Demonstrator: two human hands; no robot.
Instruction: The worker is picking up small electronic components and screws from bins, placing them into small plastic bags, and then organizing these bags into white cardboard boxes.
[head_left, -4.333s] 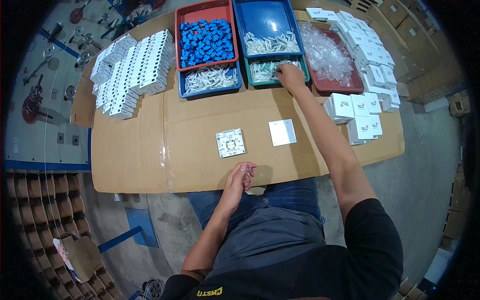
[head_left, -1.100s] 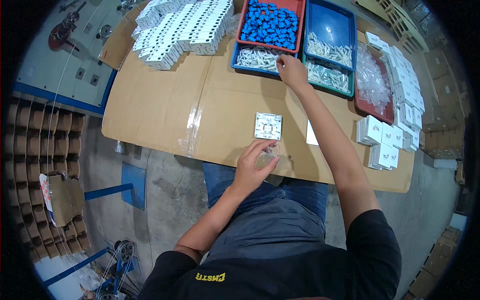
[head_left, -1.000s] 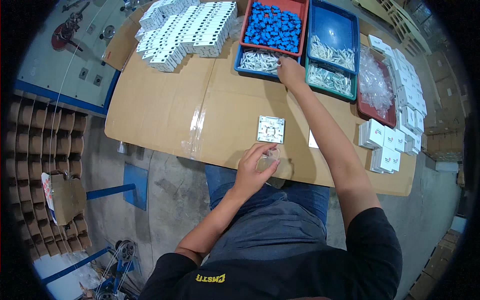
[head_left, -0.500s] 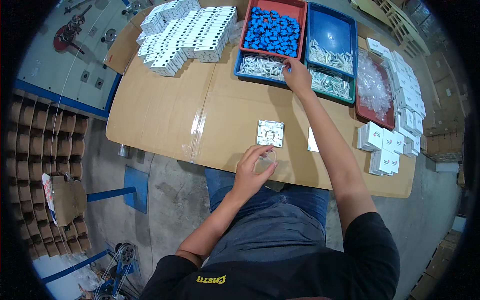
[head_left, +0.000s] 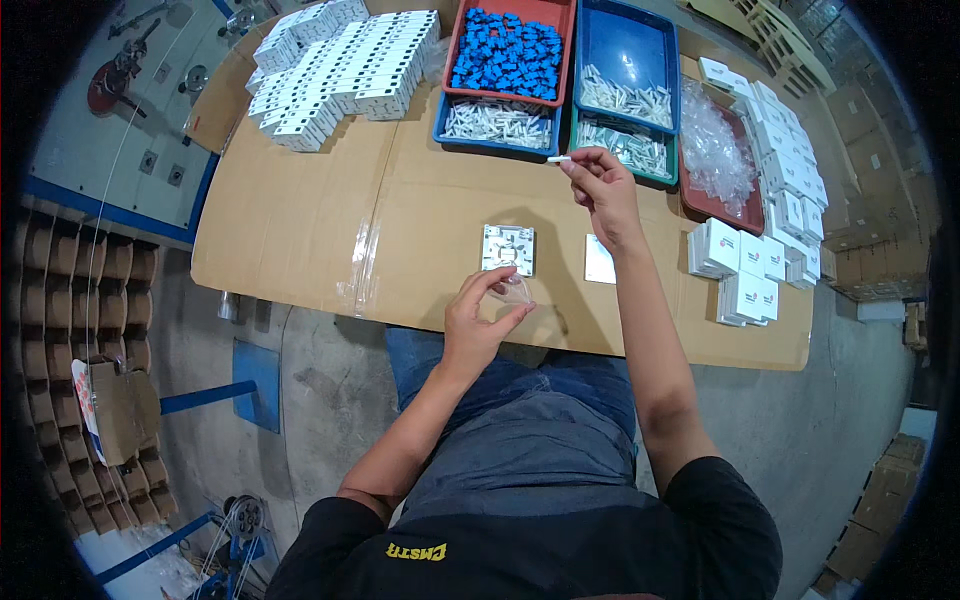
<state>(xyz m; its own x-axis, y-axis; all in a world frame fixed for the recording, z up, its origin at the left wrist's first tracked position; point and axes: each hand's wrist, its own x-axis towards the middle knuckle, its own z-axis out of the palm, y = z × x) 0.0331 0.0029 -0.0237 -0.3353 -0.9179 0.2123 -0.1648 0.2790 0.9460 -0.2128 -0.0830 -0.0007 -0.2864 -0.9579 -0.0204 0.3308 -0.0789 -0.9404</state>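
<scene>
My left hand (head_left: 476, 322) pinches a small clear plastic bag (head_left: 515, 290) between thumb and fingers, close to the table's near edge. Just beyond it lies a square white switch-like frame (head_left: 508, 246) with metal parts on its face. My right hand (head_left: 606, 196) holds a short white stick-shaped piece (head_left: 558, 159) in its fingertips, above the table in front of the trays. Similar white pieces fill the lower blue tray (head_left: 490, 150) behind it. A flat white square plate (head_left: 599, 264) rests on the cardboard, partly hidden by my right forearm.
A red tray (head_left: 512, 98) of blue parts overlaps the lower blue tray. Another blue tray (head_left: 625, 45) and a green tray (head_left: 655, 181) hold small pieces. Clear bags (head_left: 715, 150) fill a red tray at right. White boxes (head_left: 745, 270) and stacked white units (head_left: 345, 75) flank them.
My right hand has come out of the lower blue tray toward me, now with a white stick-shaped piece in its fingers. My left hand keeps its pinch on the bag. The whole view has shifted slightly.
</scene>
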